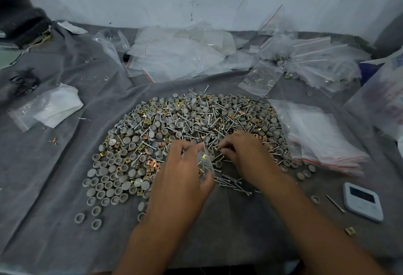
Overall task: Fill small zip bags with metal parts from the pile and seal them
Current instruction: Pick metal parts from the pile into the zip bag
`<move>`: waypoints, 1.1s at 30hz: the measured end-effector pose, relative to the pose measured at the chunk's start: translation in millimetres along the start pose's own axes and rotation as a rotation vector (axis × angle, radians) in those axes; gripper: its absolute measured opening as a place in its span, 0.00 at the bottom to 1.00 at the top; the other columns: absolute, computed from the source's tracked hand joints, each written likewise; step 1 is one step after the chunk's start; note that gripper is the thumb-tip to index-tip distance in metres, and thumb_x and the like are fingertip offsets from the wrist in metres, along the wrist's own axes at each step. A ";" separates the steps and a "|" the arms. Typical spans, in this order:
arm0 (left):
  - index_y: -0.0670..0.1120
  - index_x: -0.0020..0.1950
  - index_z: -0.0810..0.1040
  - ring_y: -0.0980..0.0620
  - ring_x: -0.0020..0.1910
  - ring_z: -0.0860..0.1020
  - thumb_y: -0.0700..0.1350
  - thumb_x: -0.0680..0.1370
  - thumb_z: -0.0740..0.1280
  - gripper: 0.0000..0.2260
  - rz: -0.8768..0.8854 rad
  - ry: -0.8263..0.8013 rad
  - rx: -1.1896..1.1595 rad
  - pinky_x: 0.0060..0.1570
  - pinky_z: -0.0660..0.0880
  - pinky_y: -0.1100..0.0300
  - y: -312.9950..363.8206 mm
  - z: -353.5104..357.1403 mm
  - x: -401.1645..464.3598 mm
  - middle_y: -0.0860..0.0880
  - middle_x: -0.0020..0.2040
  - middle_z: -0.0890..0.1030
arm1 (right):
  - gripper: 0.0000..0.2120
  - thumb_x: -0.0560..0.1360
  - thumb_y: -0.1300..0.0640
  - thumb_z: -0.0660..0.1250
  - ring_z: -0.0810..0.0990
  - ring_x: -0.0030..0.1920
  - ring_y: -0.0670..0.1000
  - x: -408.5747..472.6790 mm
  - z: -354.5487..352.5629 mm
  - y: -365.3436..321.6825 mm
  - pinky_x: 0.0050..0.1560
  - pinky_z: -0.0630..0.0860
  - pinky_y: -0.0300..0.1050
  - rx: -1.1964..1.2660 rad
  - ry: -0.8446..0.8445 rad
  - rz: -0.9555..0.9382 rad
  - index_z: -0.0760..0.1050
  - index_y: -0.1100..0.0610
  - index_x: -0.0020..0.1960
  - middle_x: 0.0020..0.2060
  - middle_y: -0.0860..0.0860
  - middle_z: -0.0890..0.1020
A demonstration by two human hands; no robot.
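Fingers [192,150] of left hand [181,178] grip zip bag [205,163] w/ screws, clip inside.

Pile [185,135] partly under both hands; small bag's [205,162] contents blurred.

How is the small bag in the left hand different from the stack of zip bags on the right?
The small bag is held up by the left hand and contains parts; the stack of zip bags lies flat, empty, on the cloth. One bag versus many. Both are clear plastic.

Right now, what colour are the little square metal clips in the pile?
Brass-gold, some coppery; the square clips show best in the head view.
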State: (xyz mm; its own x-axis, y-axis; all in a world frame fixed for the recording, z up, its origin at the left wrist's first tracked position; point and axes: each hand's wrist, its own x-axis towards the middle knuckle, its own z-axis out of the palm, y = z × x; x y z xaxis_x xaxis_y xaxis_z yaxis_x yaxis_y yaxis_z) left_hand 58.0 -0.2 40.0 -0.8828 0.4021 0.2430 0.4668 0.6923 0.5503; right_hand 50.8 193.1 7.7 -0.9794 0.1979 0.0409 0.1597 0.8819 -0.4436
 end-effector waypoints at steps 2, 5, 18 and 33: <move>0.53 0.69 0.73 0.59 0.43 0.73 0.53 0.74 0.72 0.23 0.000 0.002 0.005 0.40 0.75 0.59 -0.3 0.0 0.0 0.59 0.57 0.65 | 0.06 0.77 0.51 0.72 0.74 0.54 0.48 1.6 4.6 -4.0 0.50 0.72 0.45 -0.038 0.052 0.011 0.81 0.47 0.53 0.49 0.45 0.78; 0.52 0.68 0.73 0.59 0.43 0.73 0.52 0.74 0.72 0.23 0.001 0.009 0.009 0.40 0.72 0.61 -1.9 0.1 -0.3 0.59 0.56 0.65 | 0.06 0.75 0.48 0.73 0.75 0.53 0.48 -0.1 7.6 -9.1 0.48 0.72 0.45 -0.082 0.112 0.053 0.80 0.46 0.50 0.48 0.45 0.78; 0.52 0.68 0.73 0.59 0.42 0.72 0.52 0.74 0.71 0.23 -0.003 0.016 0.018 0.39 0.72 0.61 -1.1 -0.9 -0.4 0.59 0.56 0.64 | 0.03 0.79 0.52 0.67 0.77 0.48 0.52 -0.3 6.6 -8.8 0.43 0.75 0.47 -0.100 0.157 0.158 0.75 0.50 0.48 0.46 0.48 0.79; 0.53 0.69 0.73 0.57 0.45 0.75 0.53 0.76 0.69 0.22 -0.004 0.022 0.003 0.42 0.79 0.53 0.2 -3.1 2.0 0.59 0.56 0.64 | 0.07 0.77 0.47 0.70 0.73 0.58 0.50 3.4 4.4 -7.0 0.45 0.70 0.44 -0.201 0.060 0.105 0.80 0.45 0.55 0.54 0.47 0.75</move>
State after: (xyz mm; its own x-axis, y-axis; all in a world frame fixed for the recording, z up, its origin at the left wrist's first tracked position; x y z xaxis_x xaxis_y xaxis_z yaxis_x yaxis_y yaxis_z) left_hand 56.2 -1.1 43.1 -0.8854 0.3861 0.2590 0.4638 0.6958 0.5484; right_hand 45.8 185.6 7.0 -0.9478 0.3131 0.0600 0.2879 0.9214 -0.2611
